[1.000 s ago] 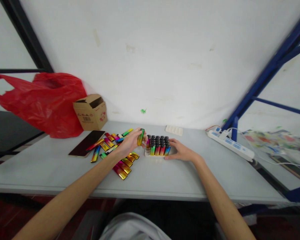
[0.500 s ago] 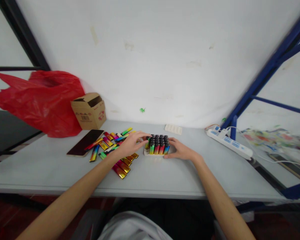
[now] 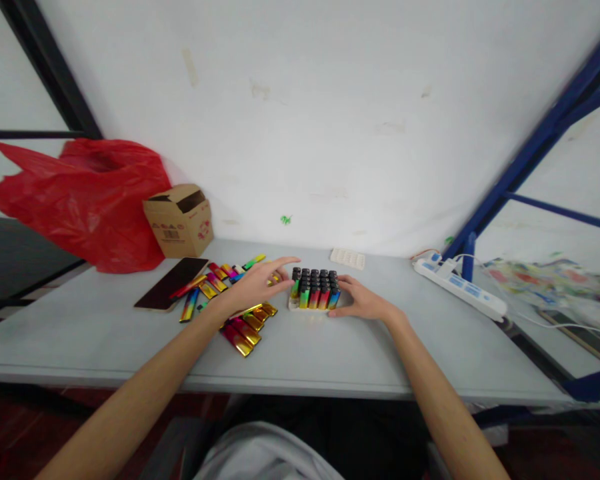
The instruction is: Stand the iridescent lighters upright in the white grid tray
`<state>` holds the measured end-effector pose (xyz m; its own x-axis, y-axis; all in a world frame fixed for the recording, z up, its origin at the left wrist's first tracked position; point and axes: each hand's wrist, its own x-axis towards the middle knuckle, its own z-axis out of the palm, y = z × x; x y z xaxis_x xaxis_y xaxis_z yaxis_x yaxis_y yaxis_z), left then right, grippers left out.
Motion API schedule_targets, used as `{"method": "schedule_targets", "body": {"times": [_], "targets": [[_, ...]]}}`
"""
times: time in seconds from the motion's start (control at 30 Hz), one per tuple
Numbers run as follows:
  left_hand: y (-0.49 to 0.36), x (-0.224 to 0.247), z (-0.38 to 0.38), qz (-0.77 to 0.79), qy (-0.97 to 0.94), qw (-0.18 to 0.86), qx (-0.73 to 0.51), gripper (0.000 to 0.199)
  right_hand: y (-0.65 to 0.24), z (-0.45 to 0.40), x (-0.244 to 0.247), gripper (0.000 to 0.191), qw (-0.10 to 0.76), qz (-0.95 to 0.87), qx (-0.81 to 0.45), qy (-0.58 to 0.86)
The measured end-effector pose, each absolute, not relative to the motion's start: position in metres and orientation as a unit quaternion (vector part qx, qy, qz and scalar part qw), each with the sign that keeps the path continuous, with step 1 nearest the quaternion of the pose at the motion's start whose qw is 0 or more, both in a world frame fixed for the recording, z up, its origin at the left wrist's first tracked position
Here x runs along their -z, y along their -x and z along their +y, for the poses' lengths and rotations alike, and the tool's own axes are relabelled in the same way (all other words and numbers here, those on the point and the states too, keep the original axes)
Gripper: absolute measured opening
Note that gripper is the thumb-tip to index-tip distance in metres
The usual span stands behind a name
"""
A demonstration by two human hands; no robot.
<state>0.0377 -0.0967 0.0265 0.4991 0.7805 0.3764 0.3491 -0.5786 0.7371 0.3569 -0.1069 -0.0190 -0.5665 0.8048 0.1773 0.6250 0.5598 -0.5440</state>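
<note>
Upright lighters (image 3: 314,287) with black tops and colourful bodies stand in tight rows in a white tray (image 3: 310,311). My right hand (image 3: 357,298) grips the right side of this filled tray, thumb at its front corner and fingers behind. To the left of the tray, my left hand (image 3: 257,283) is open above the table, fingers apart, with nothing visible in it. Beneath and beside that hand lies a loose pile of shiny lighters (image 3: 243,333) in gold, red, green and blue, which the hand and forearm partly hide.
A second white tray (image 3: 348,258) lies near the wall. On the left are a dark phone (image 3: 170,285), an opened cardboard box (image 3: 180,223) and a red plastic bag (image 3: 100,207). A white power strip (image 3: 460,288) with cables lies at the right, beside a blue frame (image 3: 520,173).
My left hand has let go of a lighter at the tray's left end and drawn back to the left. My right hand has stayed at the tray.
</note>
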Motion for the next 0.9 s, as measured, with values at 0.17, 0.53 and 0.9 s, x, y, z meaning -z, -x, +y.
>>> {"method": "schedule_targets", "body": {"times": [0.17, 0.53, 0.9], "targets": [[-0.02, -0.04, -0.088, 0.353, -0.602, 0.53, -0.481, 0.045, -0.357, -0.107, 0.02, 0.083, 0.216, -0.854, -0.222, 0.419], [-0.002, -0.009, -0.065, 0.528, -0.805, 0.027, -0.268, 0.026, -0.358, -0.106, 0.023, 0.083, 0.214, -0.855, -0.22, 0.418], [-0.005, -0.001, -0.075, 0.517, -0.834, -0.033, -0.188, 0.021, -0.358, -0.108, 0.02, 0.084, 0.211, -0.853, -0.228, 0.419]]}}
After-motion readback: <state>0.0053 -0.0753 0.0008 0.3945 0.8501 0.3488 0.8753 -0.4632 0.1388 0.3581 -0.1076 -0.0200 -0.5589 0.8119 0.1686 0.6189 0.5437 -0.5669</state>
